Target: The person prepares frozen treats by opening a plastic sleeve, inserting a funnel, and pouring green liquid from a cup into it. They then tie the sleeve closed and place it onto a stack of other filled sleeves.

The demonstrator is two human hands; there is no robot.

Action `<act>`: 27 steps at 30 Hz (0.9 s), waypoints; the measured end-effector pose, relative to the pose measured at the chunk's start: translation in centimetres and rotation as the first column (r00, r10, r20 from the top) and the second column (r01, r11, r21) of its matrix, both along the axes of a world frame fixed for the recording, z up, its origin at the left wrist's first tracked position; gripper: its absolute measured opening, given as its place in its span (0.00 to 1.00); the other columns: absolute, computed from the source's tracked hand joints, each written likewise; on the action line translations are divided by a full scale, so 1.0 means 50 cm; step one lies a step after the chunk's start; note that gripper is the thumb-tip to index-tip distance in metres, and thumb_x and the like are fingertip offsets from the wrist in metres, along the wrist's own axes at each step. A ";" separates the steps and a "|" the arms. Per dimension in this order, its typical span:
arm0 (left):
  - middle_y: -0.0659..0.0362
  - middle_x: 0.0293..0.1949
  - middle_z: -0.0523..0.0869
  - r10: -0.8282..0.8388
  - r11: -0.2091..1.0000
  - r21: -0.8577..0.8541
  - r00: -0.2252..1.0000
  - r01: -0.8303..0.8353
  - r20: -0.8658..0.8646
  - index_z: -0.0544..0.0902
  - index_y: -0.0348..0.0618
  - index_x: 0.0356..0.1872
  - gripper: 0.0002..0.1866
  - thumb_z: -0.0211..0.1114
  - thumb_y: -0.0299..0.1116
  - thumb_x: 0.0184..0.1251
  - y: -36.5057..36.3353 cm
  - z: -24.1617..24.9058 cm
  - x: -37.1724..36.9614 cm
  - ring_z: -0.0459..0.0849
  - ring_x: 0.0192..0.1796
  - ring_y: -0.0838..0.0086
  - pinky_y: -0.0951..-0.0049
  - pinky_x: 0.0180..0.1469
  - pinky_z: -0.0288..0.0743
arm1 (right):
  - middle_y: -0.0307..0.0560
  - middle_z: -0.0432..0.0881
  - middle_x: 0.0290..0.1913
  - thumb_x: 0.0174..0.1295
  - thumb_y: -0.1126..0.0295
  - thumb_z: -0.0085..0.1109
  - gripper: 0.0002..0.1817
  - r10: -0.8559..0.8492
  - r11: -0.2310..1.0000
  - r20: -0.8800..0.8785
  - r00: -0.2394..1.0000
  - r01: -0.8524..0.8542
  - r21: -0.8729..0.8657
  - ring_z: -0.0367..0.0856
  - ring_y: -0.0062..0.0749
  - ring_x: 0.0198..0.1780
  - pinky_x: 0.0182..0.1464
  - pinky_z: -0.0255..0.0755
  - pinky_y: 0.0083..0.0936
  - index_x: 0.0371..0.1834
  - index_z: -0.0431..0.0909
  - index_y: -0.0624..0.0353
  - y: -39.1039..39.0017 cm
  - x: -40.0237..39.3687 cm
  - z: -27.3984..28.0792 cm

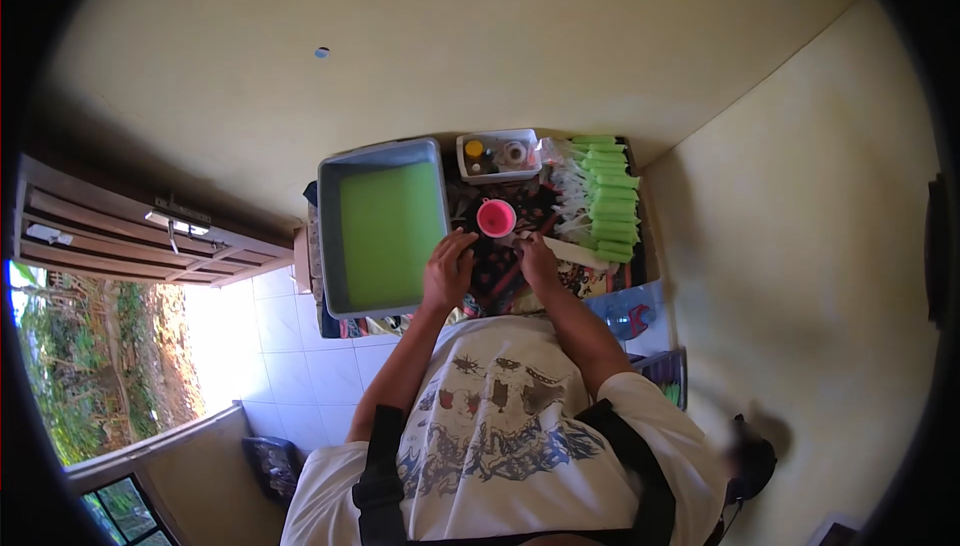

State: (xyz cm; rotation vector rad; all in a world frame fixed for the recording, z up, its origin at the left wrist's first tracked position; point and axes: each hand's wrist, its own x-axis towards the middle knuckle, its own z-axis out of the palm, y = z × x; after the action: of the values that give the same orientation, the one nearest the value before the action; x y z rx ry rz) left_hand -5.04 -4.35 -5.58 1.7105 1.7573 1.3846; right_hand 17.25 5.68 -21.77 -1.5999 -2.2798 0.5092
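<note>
A pink funnel or cup (496,218) is on the patterned cloth between my hands. My left hand (450,268) is just left of it, beside the right rim of a grey basin (436,161) that holds green liquid (390,231); its fingers are bent and apart, with nothing visible in them. My right hand (537,261) is at the lower right of the pink item, its fingers closed near something pale and thin, too small to make out. Right of it lie a pale flat strip (572,252) and a stack of filled green bags (612,208) with clear ends.
A white container (500,176) with a yellow-lidded jar and small items stands behind the pink item. A wall rises behind the table. At the right, below the table, is a clear plastic bottle (627,318). A wooden door (130,221) stands at the left.
</note>
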 end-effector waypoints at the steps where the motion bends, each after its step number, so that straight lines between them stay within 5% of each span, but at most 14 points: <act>1: 0.47 0.56 0.93 -0.017 1.000 0.001 1.000 0.017 -0.009 0.90 0.39 0.56 0.14 0.67 0.22 0.73 -0.002 -0.001 -0.002 0.88 0.67 0.45 0.50 0.70 0.82 | 0.50 0.84 0.54 0.62 0.64 0.76 0.11 -0.028 1.000 0.073 0.997 0.029 -0.008 0.88 0.55 0.51 0.52 0.84 0.53 0.47 0.91 0.50 0.004 -0.003 -0.009; 7: 0.46 0.53 0.93 -0.080 0.997 0.003 0.997 0.080 -0.023 0.90 0.39 0.55 0.14 0.68 0.21 0.72 -0.012 0.002 -0.013 0.89 0.64 0.46 0.50 0.68 0.82 | 0.44 0.86 0.50 0.59 0.62 0.79 0.09 -0.137 0.990 -0.057 0.989 0.140 0.035 0.90 0.49 0.45 0.49 0.84 0.47 0.38 0.92 0.53 -0.011 -0.003 0.041; 14: 0.46 0.50 0.93 -0.089 0.996 0.032 0.995 0.088 0.035 0.91 0.38 0.53 0.12 0.70 0.21 0.70 0.008 -0.003 0.001 0.90 0.60 0.47 0.51 0.64 0.82 | 0.46 0.89 0.45 0.59 0.65 0.81 0.11 -0.093 0.987 -0.311 0.946 0.129 0.096 0.90 0.45 0.42 0.47 0.85 0.42 0.42 0.94 0.55 0.009 0.035 0.035; 16: 0.46 0.51 0.93 -0.095 0.995 0.042 0.995 0.094 0.026 0.90 0.38 0.53 0.12 0.72 0.22 0.70 0.013 0.005 0.008 0.90 0.59 0.47 0.52 0.64 0.83 | 0.47 0.89 0.45 0.61 0.68 0.80 0.10 -0.147 0.981 -0.425 0.893 0.185 0.049 0.90 0.44 0.42 0.47 0.85 0.39 0.45 0.95 0.54 0.015 0.037 0.089; 23: 0.47 0.54 0.92 -0.083 0.996 0.002 0.988 0.084 0.131 0.90 0.38 0.57 0.16 0.76 0.27 0.70 0.073 0.123 0.079 0.90 0.59 0.47 0.55 0.63 0.83 | 0.42 0.94 0.42 0.73 0.74 0.74 0.04 0.065 0.997 -0.721 0.690 -0.065 0.027 0.86 0.16 0.39 0.44 0.80 0.22 0.46 0.93 0.63 0.033 0.033 0.394; 27: 0.49 0.53 0.93 -0.057 0.998 0.001 0.986 0.058 0.154 0.91 0.37 0.56 0.15 0.77 0.30 0.72 0.115 0.207 0.089 0.92 0.53 0.54 0.60 0.57 0.85 | 0.40 0.93 0.37 0.72 0.71 0.76 0.07 0.052 0.945 -0.715 0.697 -0.266 -0.190 0.83 0.16 0.39 0.44 0.78 0.21 0.45 0.93 0.62 0.050 0.019 0.518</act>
State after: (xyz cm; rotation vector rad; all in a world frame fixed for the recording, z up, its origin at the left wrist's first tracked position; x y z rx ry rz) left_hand -0.60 1.41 4.79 1.5932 1.6139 1.4458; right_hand 18.19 8.16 4.13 -1.0192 -1.7867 1.2934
